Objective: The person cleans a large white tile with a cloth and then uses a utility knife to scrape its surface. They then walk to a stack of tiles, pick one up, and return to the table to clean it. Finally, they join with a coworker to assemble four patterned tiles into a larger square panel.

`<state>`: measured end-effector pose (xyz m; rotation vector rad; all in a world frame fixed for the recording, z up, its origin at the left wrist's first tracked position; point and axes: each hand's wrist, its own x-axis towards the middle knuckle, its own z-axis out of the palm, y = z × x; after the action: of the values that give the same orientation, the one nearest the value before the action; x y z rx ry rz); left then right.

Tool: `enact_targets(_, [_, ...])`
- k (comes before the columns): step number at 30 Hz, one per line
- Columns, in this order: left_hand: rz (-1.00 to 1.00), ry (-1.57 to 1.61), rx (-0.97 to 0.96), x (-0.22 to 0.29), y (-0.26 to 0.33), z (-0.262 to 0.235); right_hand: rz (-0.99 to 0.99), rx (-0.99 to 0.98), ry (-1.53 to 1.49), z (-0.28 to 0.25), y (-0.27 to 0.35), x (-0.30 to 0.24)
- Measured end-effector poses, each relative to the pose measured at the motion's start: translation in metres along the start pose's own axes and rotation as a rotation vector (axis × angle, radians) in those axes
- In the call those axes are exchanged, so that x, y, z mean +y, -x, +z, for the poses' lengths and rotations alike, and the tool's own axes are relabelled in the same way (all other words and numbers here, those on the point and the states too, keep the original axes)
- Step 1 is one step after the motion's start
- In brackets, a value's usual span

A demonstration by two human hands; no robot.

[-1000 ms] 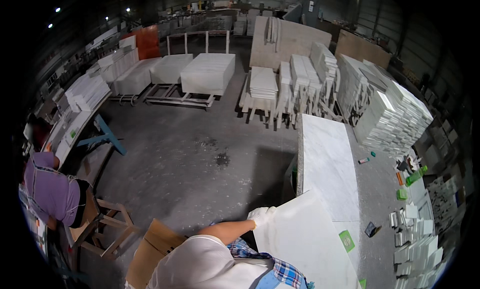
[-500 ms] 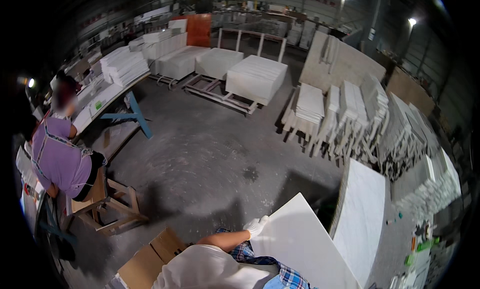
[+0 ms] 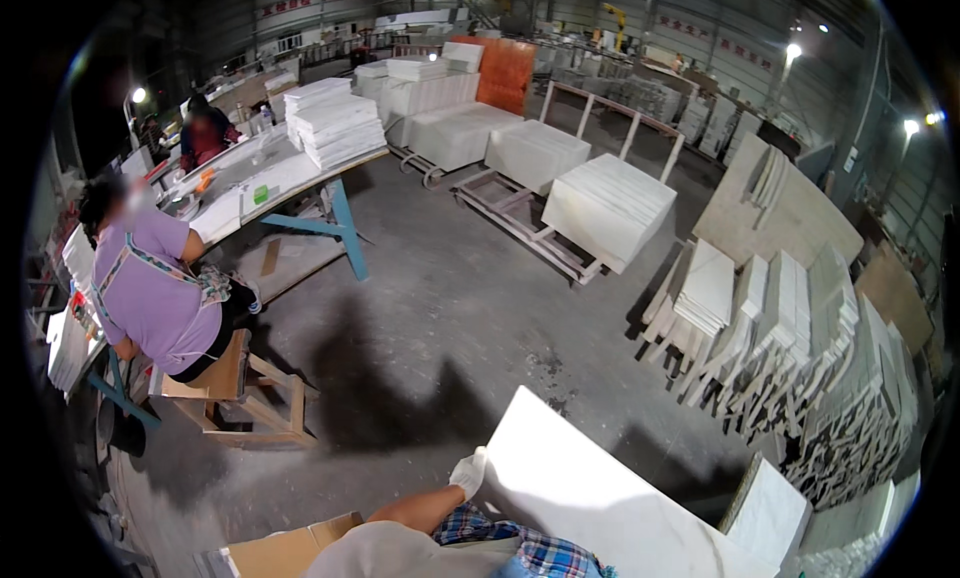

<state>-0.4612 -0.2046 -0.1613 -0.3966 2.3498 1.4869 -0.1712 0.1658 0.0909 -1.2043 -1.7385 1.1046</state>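
Note:
My left hand (image 3: 467, 473), in a white glove, grips the left edge of a large white stone slab (image 3: 590, 498). The slab is tilted and fills the lower middle of the view, running off toward the lower right. My bare forearm comes up from the bottom edge, over a grey top and a plaid cloth. My right hand is out of sight, and I cannot tell whether it is behind the slab.
A person in a purple top (image 3: 150, 288) sits on a wooden stool (image 3: 240, 388) at the left. A blue-legged table (image 3: 330, 213) carries stacked white tiles. Pallets of white slabs (image 3: 605, 208) stand ahead, with leaning slabs (image 3: 790, 328) at the right. A cardboard box (image 3: 280, 550) lies low left.
The view has swung left across the hall. The seated person and the blue-legged table now lie nearer the middle. My left hand keeps its grip on the slab's edge.

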Motion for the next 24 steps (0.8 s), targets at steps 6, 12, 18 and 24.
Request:
enact_targets(6, [-0.158, 0.011, 0.168, 0.001, -0.025, -0.04, 0.001, -0.096, -0.03, 0.074, -0.06, -0.017])
enact_targets(12, [-0.187, 0.038, 0.306, 0.018, -0.106, -0.028, -0.033, -0.225, -0.172, 0.157, -0.155, -0.021])
enact_targets(18, [-0.215, 0.052, 0.39, 0.1, -0.19, -0.061, -0.248, -0.351, 0.076, 0.298, -0.216, -0.142])
enact_targets(24, [-0.273, 0.187, 0.493, 0.156, -0.24, -0.084, 0.035, -0.428, -0.118, 0.447, -0.31, -0.123])
